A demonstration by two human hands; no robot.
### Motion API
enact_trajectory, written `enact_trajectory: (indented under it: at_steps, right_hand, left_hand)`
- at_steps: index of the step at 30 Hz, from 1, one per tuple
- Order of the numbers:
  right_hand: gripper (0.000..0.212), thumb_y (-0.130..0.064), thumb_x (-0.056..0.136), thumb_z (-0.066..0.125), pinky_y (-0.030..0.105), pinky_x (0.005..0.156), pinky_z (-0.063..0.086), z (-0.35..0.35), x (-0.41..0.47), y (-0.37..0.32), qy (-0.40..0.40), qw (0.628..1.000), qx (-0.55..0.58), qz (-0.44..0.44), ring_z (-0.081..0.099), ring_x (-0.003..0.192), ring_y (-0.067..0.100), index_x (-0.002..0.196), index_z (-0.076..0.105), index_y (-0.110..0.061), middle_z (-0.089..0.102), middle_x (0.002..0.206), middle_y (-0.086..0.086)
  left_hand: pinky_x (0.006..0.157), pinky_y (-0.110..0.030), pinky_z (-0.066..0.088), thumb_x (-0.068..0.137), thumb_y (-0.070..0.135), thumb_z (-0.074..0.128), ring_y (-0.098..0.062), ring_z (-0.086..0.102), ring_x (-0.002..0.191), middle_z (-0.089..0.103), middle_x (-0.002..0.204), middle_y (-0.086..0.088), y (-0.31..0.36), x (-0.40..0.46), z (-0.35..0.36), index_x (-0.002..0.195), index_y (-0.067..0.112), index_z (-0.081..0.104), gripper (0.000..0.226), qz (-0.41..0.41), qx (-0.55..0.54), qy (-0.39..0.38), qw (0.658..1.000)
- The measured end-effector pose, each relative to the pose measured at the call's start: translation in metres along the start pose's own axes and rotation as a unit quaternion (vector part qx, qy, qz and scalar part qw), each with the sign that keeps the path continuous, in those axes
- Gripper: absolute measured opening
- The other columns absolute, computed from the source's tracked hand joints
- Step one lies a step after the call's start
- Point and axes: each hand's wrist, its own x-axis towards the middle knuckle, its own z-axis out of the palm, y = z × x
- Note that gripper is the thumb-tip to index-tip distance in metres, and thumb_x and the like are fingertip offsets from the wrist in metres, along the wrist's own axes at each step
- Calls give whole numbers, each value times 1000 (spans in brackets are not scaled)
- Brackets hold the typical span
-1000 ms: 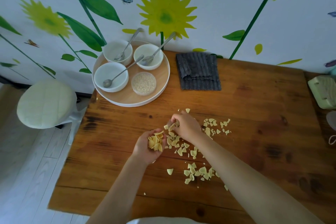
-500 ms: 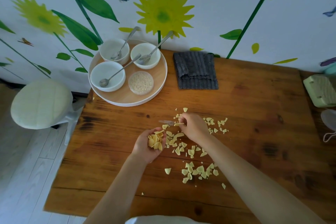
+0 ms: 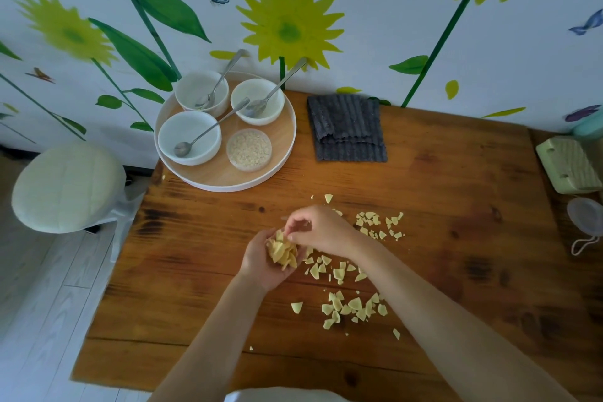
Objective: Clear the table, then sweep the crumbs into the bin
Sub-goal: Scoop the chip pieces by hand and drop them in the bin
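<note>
Clearly the crumb stage is only partly done: the left hand (image 3: pixel 261 263) is cupping a heap of pale yellow crumbs (image 3: pixel 282 251) palm-up, while the right hand (image 3: pixel 321 232) is pinching its fingertips over that heap, apparently dropping more in. Many loose crumbs (image 3: pixel 354 305) are lying scattered on the wooden table (image 3: pixel 456 238) near both hands. A tray (image 3: pixel 225 178) of bowls and a folded grey cloth (image 3: pixel 347 127) are sitting uncleared; no bin is showing. No writing is readable.

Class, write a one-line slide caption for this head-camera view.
Right hand drops yellow crumbs into the cupped left hand above the wooden table.
</note>
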Motion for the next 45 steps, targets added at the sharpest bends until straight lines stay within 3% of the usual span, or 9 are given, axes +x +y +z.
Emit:
enact_trajectory:
  at_steps: [5, 8, 15, 28, 32, 36, 40, 43, 45]
  right_hand:
    - [19, -18, 90, 55, 30, 68, 51, 3, 19, 25, 118, 990, -53, 56, 58, 77, 14, 108, 62, -20, 62, 106, -2]
    - [26, -24, 90, 56, 29, 72, 49, 10, 29, 33, 98, 981, -154, 60, 57, 95, 15, 116, 58, -23, 55, 119, 2]
    - [21, -30, 91, 52, 31, 77, 44, 21, 35, 36, 105, 965, -227, 85, 52, 113, 21, 96, 60, -11, 55, 115, 4]
    - [11, -22, 90, 55, 26, 64, 35, 37, 30, 38, 116, 969, -202, 86, 47, 80, 13, 98, 56, -14, 45, 95, -4]
    - [5, -17, 90, 53, 27, 61, 42, 32, 28, 39, 139, 963, -198, 116, 54, 76, 14, 90, 58, -16, 61, 93, -2]
    - [5, -17, 89, 56, 21, 50, 41, 22, 22, 25, 129, 986, -75, 77, 46, 53, 7, 91, 59, -14, 65, 88, 0]
    - [5, -17, 86, 60, 26, 61, 47, 21, 17, -15, 22, 999, 38, -16, 52, 64, 9, 83, 56, -19, 62, 87, -3]
    - [9, -23, 81, 66, 20, 58, 44, 22, 20, -28, -19, 999, 36, -15, 51, 64, 2, 86, 59, -20, 59, 85, -10]
    - [13, -23, 82, 65, 20, 62, 44, 20, 24, -24, 8, 999, 42, -8, 51, 66, 1, 93, 60, -17, 60, 89, -8]
  left_hand:
    - [59, -32, 57, 94, 15, 36, -24, 60, 79, 65, 79, -16, 8, 2, -6, 85, 2, 62, 30, 16, -18, 8, 1000]
    - [57, -30, 57, 93, 15, 39, -24, 61, 76, 68, 69, -14, 12, 2, -9, 82, 3, 63, 29, 21, -13, 18, 1000]
    - [66, -34, 57, 94, 14, 38, -23, 62, 77, 70, 68, -13, 17, 1, -13, 86, 5, 65, 29, 26, -37, 18, 999]
    - [64, -31, 56, 92, 14, 45, -20, 63, 74, 69, 64, -12, 17, -9, -19, 82, 3, 63, 24, 33, -54, 33, 997]
    - [58, -28, 57, 94, 11, 44, -18, 62, 73, 67, 73, -10, 20, -10, -23, 93, 7, 64, 20, 56, -38, 44, 997]
    - [60, -31, 57, 95, 11, 42, -20, 60, 77, 64, 80, -11, 20, -7, -23, 98, 10, 64, 23, 55, -31, 52, 997]
    - [75, -29, 54, 94, 15, 43, -14, 63, 79, 66, 82, -10, 16, -1, -20, 95, 8, 61, 19, 63, -61, 50, 995]
    - [61, -8, 48, 89, -4, 52, 9, 63, 64, 62, 71, 3, 18, -8, -12, 89, 13, 53, 17, 51, -133, 15, 990]
    - [66, -19, 55, 96, 10, 39, -6, 66, 71, 69, 70, -3, 18, -5, -16, 89, 9, 57, 19, 68, -79, 5, 995]
